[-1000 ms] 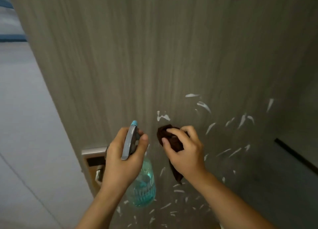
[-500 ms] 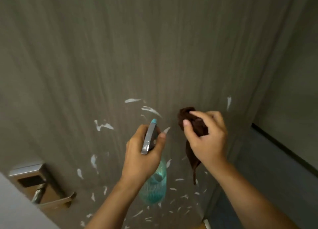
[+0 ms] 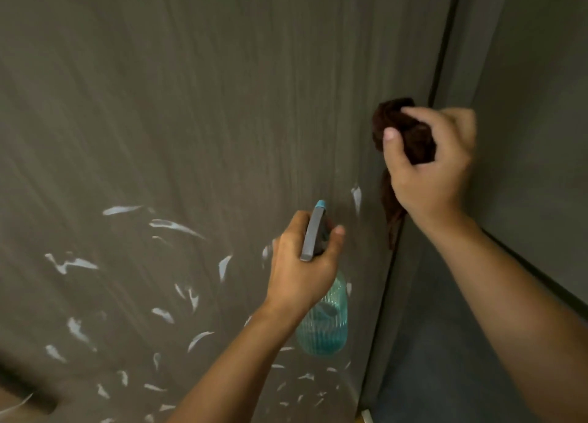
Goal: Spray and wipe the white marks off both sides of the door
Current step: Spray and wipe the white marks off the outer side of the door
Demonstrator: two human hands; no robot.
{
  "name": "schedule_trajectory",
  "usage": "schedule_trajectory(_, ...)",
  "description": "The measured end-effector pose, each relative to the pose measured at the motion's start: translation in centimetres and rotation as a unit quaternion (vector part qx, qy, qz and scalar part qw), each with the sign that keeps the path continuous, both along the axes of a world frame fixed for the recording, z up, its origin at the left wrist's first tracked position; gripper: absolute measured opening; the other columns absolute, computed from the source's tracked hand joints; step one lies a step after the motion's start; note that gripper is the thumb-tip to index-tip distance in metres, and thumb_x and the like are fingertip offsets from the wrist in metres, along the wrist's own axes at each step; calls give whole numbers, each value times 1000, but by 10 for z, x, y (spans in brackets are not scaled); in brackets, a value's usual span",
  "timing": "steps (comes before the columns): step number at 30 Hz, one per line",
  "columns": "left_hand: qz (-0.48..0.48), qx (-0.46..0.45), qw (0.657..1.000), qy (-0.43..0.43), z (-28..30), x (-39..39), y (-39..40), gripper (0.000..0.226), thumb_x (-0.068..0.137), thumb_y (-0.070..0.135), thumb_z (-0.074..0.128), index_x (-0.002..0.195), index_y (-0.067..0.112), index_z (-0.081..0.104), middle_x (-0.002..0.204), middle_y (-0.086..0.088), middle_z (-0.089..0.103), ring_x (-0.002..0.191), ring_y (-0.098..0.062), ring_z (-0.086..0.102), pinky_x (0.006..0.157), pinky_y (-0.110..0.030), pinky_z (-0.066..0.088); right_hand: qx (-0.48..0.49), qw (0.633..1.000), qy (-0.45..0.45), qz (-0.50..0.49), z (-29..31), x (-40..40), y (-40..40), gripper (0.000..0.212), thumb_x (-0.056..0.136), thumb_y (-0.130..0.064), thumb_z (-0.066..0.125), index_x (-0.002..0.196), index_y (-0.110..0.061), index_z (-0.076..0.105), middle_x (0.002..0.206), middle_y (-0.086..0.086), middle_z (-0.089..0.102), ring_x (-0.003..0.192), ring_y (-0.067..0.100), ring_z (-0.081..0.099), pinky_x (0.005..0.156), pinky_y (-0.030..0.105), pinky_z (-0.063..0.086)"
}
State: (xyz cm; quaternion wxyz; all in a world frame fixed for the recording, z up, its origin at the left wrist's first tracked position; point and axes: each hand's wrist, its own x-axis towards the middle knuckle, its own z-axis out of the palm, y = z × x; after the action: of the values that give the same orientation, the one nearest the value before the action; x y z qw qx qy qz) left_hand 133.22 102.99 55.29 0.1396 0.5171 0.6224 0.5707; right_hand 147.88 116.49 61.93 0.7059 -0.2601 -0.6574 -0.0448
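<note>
The wood-grain door (image 3: 222,104) fills most of the view, with white marks (image 3: 175,227) scattered over its lower left part and one streak near its right edge. The left hand (image 3: 302,270) has its grip closed around a spray bottle (image 3: 324,321) with a grey trigger head and teal ribbed body, nozzle towards the door. The right hand (image 3: 429,165) clutches a bunched dark brown cloth (image 3: 401,127) against the door's right edge, beside a grey wall (image 3: 525,104).

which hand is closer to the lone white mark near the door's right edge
Left. The left hand, holding the ribbed teal spray bottle, sits just below-left of that white mark; the right hand, clutching the dark brown cloth, is up-right.
</note>
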Motion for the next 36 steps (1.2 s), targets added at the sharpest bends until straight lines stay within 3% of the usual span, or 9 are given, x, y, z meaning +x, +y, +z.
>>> schedule_trajectory(5,38,-5,999,5,3,22,22,28,93,29,79,81,15,57,64,6,54,56,-9,54,47,-17,40,71,995,-67,-25,16,-6,35,30,94,-31,76,111,-6,77,105,24,60,93,29,63,82,20,50)
schedule_trajectory(10,38,0,999,-4,-7,27,27,26,93,24,78,81,16,57,61,12,54,51,-6,50,48,-16,38,107,991,-61,-46,20,-17,53,29,90,-32,77,104,-7,77,100,24,60,88,33,63,66,43,57)
schedule_trajectory(13,36,-16,999,19,-13,27,28,23,94,23,77,83,18,58,64,18,57,53,-6,55,49,-15,40,124,989,-58,-58,31,-24,52,30,91,-36,74,99,-7,77,97,22,61,83,30,62,61,33,52)
schedule_trajectory(17,51,4,999,15,-17,27,22,17,94,22,76,87,14,62,69,11,60,57,-9,57,52,-17,41,141,985,-64,-81,33,-26,54,29,92,-36,73,98,-9,78,97,22,62,83,31,64,62,29,47)
schedule_trajectory(22,76,33,997,0,-8,20,7,11,93,16,76,88,16,67,67,8,63,57,-9,58,54,-20,44,113,983,-138,-49,-79,-18,49,22,91,-34,76,107,-20,70,95,17,63,79,35,65,61,39,54)
schedule_trajectory(26,95,28,995,-4,-5,10,-8,10,93,19,77,89,18,68,70,3,65,59,-13,59,53,-22,45,51,971,-235,-10,-163,-7,37,16,90,-33,75,93,-17,72,86,10,57,67,26,60,47,37,54)
schedule_trajectory(29,102,14,995,-10,-7,3,-14,10,94,20,76,90,17,67,68,2,62,58,-12,55,53,-23,43,21,982,-188,1,-130,-13,31,18,92,-34,75,94,-16,74,88,12,57,65,28,61,49,37,55)
schedule_trajectory(33,109,19,994,-5,-6,1,-15,10,95,18,76,91,15,67,70,1,62,60,-15,56,54,-24,44,29,999,-31,-30,-19,-26,33,23,95,-35,71,99,-13,77,96,19,60,82,33,62,64,39,52)
schedule_trajectory(36,104,25,994,-19,-3,1,-17,10,95,18,75,91,13,67,70,3,61,60,-13,55,54,-19,43,46,997,-5,-66,8,-34,39,25,96,-34,71,97,-10,76,96,20,61,83,29,60,63,36,49)
